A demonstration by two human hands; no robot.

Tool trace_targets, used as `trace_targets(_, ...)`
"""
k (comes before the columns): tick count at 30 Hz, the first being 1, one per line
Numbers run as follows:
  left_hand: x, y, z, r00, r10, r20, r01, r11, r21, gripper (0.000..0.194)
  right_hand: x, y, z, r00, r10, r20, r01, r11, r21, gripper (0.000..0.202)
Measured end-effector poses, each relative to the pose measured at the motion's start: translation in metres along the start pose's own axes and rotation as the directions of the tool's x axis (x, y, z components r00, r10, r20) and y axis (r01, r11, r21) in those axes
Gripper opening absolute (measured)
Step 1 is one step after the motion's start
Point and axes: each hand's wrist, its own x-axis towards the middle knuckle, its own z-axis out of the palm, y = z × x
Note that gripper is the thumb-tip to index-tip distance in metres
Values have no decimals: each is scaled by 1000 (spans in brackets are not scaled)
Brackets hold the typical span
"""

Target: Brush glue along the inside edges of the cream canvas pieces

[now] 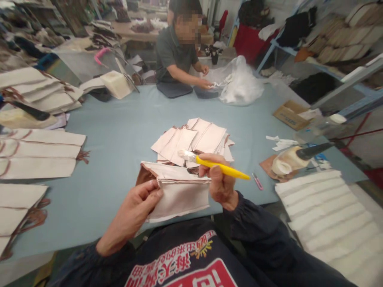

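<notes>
A cream fabric piece with a brown inner side [182,197] is held up at the table's near edge, its upper part folded open. My left hand [136,209] pinches its left corner between thumb and fingers. In my right hand [220,181] is a brush with a yellow handle [223,166], its pale bristles pointing left over the table. Some fingers of that hand also seem to touch the fabric piece's right end. Just beyond lies a heap of similar cream pieces [206,133] with brown edges.
Stacks of cream pieces [44,153] line the left side, with more [323,215] at the right. A glue-stained container [287,161], pink thread snips [257,181] and a cardboard box [291,114] lie on the right. Across the table a person [182,59] handles white bits beside a plastic bag [242,85].
</notes>
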Motion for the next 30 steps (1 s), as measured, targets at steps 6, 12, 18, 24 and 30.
trace_targets(6,7,13,1,999,23,47,-24,1000,20,48,10,-48,-23,998,55,10,-56,974,222,24)
trace_targets(12,5,20,18,988,3,157,-17,996,83,44,26,-44,-11,946,-266,187,283,956,-72,18)
trace_targets(18,7,15,22,988,38,147,-42,999,25,36,20,-46,-19,977,-213,24,215,972,-100,20)
trace_targets(24,10,10,18,985,23,171,-31,999,42,36,20,-53,-14,954,-259,153,283,943,-174,26)
trace_targets(30,5,10,18,992,48,114,-59,994,93,32,15,-59,-11,964,-261,50,266,948,-175,23)
